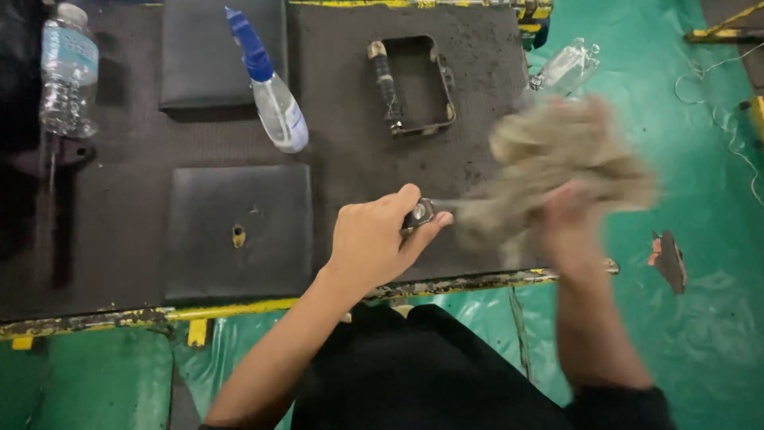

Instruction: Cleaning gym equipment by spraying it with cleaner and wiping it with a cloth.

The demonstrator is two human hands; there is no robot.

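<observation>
My left hand (372, 239) is closed around the dark handle end of a metal tool (419, 213) whose shaft runs to the right over the black mat (350, 151). My right hand (574, 227) grips a bundle of beige rag (557, 163) pressed around the tool's shaft; hand and rag are motion-blurred. The far end of the tool is hidden inside the rag.
On the mat lie a spray bottle with a blue nozzle (274, 99), a water bottle (68, 72) at far left, a rectangular metal frame (414, 84), and two dark square pads (239, 231) (219, 52). A clear plastic bottle (565, 70) lies on the green floor.
</observation>
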